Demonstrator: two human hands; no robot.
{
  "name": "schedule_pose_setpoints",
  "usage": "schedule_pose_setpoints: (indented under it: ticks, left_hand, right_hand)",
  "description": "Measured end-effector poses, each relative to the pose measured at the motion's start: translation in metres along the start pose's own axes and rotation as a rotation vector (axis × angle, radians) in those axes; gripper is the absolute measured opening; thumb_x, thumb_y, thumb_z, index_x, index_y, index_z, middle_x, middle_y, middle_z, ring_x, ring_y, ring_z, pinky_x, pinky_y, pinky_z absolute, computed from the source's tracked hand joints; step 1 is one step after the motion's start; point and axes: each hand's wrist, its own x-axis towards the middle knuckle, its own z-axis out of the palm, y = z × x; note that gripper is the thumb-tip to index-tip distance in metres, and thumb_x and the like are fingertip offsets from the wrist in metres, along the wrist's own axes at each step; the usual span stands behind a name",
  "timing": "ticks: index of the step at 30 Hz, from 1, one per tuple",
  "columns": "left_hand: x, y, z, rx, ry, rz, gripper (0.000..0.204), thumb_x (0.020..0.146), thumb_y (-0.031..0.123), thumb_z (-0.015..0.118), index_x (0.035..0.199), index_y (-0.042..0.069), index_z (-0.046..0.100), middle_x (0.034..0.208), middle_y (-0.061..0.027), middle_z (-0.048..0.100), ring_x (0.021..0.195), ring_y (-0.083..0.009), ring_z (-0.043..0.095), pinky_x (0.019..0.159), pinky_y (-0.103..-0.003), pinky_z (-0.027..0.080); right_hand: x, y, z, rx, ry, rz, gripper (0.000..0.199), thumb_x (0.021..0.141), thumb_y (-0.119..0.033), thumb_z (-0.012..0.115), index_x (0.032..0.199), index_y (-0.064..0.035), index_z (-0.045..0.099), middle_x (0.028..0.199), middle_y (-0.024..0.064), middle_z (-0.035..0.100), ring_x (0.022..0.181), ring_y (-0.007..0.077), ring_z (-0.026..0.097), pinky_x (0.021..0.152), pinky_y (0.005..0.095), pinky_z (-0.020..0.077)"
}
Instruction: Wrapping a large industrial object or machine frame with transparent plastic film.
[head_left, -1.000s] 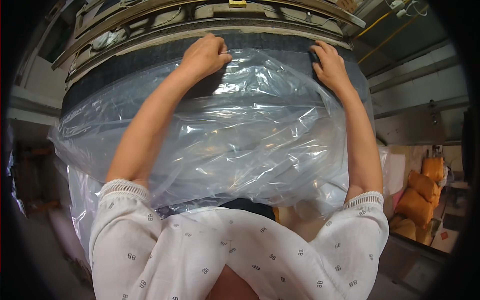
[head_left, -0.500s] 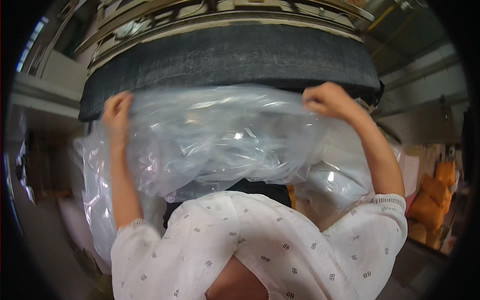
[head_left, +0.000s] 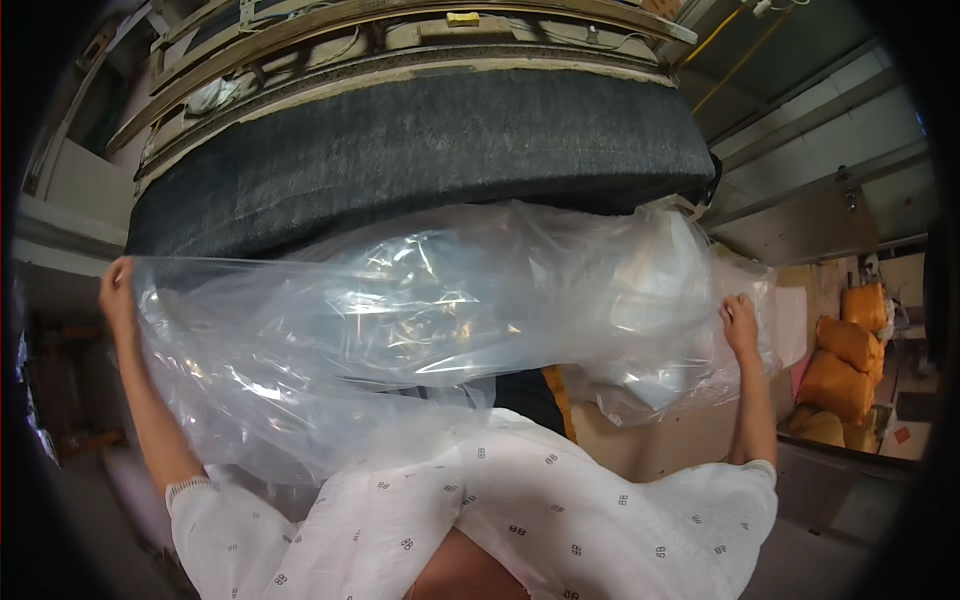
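A wide, clear plastic sheet (head_left: 400,310) stretches across in front of my body, wrinkled and shiny. Its far edge lies along the dark cloth-covered bench (head_left: 420,150). At the far left, my left hand (head_left: 117,285) pinches the sheet's upper corner and pulls that edge taut. My right hand (head_left: 738,322) is at the right end of the plastic, its fingers curled together on the bunched film. The near part of the sheet hangs down over my lap in loose folds.
A wooden and metal frame (head_left: 400,22) runs behind the bench, with a small yellow block (head_left: 463,19) on it. Stacked orange bundles (head_left: 845,370) stand at the right. A grey wall with ledges (head_left: 830,140) rises at the back right.
My hands have moved apart and nearer to me, the left outward to the left, the right outward and down. The sheet is spread wider, and the view has shifted rightward.
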Motion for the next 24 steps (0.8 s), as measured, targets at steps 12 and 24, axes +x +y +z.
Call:
schedule_pose_setpoints:
  ticks: [12,24]
  left_hand:
    - [0.017,0.052,0.102,0.018,0.041,0.077,0.025,0.081,0.027,0.061,0.086,0.002,0.06,0.072,-0.0006,0.05,0.067,-0.0094,0.043,0.065,-0.023,0.038]
    - [0.038,0.002,0.073,0.148,-0.051,-0.153,0.038,0.076,0.041,0.063,0.086,0.004,0.066,0.078,-0.0044,0.063,0.073,-0.0121,0.055,0.068,-0.026,0.043]
  right_hand:
    - [0.259,-0.006,-0.147,-0.26,1.044,-0.334,0.042,0.094,-0.023,0.031,0.13,0.0001,0.036,0.136,0.0137,0.035,0.123,0.0255,0.035,0.103,0.0345,0.0245]
    - [0.298,-0.101,-0.028,0.612,0.073,0.149,0.045,0.09,-0.035,0.041,0.126,-0.0078,0.043,0.127,0.015,0.044,0.116,0.0288,0.044,0.094,0.0336,0.0356]
